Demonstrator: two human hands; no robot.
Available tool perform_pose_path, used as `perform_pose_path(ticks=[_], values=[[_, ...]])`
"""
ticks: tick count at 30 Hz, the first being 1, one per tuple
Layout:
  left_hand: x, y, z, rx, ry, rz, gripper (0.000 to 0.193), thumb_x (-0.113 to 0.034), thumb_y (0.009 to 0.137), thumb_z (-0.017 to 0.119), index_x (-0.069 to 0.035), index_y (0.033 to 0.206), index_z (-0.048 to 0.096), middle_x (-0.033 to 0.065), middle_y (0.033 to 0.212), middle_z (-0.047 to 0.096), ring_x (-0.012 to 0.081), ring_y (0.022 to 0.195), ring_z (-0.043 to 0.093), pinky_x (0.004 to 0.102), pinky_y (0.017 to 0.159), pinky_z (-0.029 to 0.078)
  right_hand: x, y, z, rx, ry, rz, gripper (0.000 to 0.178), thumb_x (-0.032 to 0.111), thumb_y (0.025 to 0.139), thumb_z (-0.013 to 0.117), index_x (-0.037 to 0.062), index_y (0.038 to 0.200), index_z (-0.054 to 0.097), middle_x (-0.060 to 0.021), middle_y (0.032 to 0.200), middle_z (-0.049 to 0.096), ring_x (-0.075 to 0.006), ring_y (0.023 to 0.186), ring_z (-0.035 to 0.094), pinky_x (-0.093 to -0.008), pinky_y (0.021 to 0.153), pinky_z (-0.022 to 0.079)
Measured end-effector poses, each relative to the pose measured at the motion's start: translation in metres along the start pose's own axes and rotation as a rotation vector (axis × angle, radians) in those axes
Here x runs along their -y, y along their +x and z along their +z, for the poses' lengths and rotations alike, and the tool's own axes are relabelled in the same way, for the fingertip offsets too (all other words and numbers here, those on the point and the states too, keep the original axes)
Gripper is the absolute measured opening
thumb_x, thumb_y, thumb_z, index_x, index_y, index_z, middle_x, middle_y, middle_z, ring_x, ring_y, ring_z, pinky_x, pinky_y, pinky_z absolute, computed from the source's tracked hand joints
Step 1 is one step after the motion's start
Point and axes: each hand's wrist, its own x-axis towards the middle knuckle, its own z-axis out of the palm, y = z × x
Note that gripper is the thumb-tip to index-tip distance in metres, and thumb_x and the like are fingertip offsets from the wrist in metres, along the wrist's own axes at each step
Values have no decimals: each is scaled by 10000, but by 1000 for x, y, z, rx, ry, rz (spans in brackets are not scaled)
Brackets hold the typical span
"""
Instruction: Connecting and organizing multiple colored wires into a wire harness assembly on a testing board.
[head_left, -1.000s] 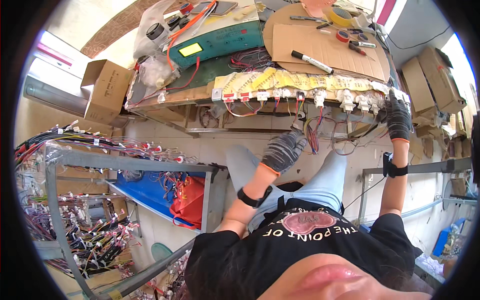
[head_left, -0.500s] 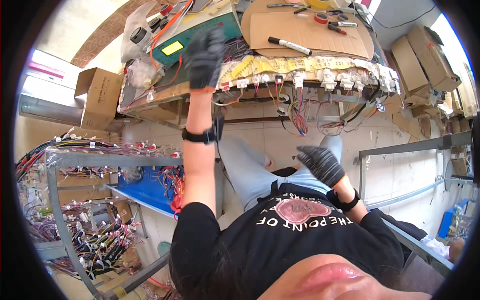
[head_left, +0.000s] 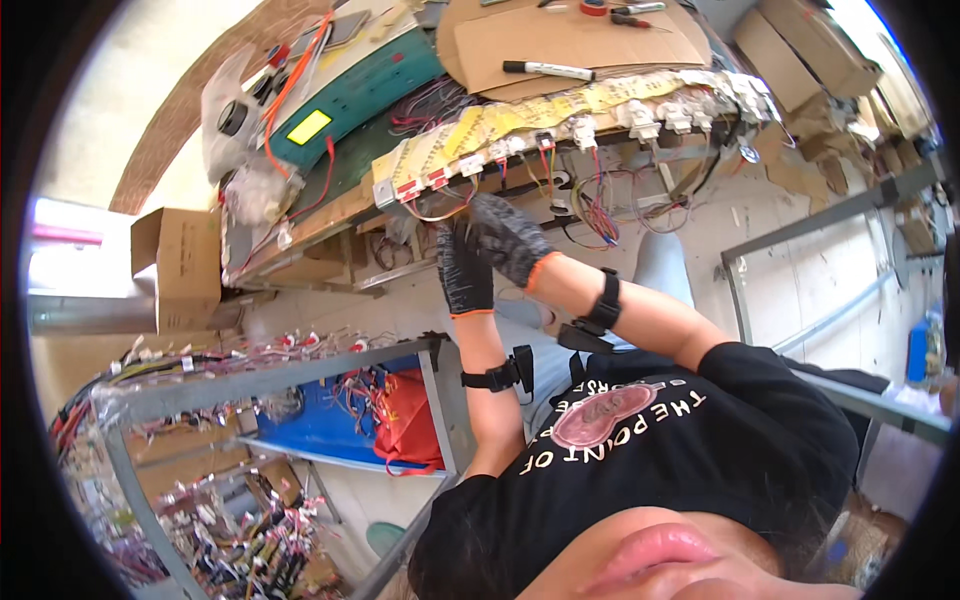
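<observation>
My left hand [head_left: 463, 275], in a dark knitted glove with an orange cuff, is raised just in front of the bench's front edge. Against it lies my right hand [head_left: 512, 243], gloved the same way, its fingers drawn together. Both look closed at the fingertips, but whatever is between them is hidden and too small to make out. Right above the fingers a pale wire loop [head_left: 440, 216] hangs from the connector strip [head_left: 530, 125], a yellow-taped row with white and red plugs along the bench edge.
Behind the strip are a teal test box [head_left: 365, 100] with a lit display, cardboard sheets [head_left: 580, 45] and a marker [head_left: 549, 70]. At left stand a carton [head_left: 178, 265] and a metal rack [head_left: 250, 372] with wire bundles and a red bag [head_left: 408, 425]. Another metal frame [head_left: 830, 215] is at right.
My left hand has come back from the teal box to below the bench edge. My right hand has risen from my lap to meet it. The view has turned somewhat.
</observation>
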Motion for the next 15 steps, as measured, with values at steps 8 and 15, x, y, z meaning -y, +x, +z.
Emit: perform_pose_path(ticks=[8, 15], values=[[10, 37, 11, 298, -19, 28, 297, -214, 887, 527, -77, 1149, 547, 74, 1022, 614, 194, 906, 581, 315, 774, 480, 2, 33, 38, -614, 710, 624, 195, 200, 859, 574, 64, 999, 583, -24, 877, 624, -126, 742, 592, -264, 603, 482], [7, 33, 18, 174, -469, -327, 293, -212, 887, 528, -74, 1145, 549, 73, 1026, 614, 194, 910, 581, 315, 777, 479, -16, 28, 35, -380, -55, 216, 191, 159, 881, 543, -25, 914, 581, -100, 827, 616, -169, 670, 568, -280, 592, 491]])
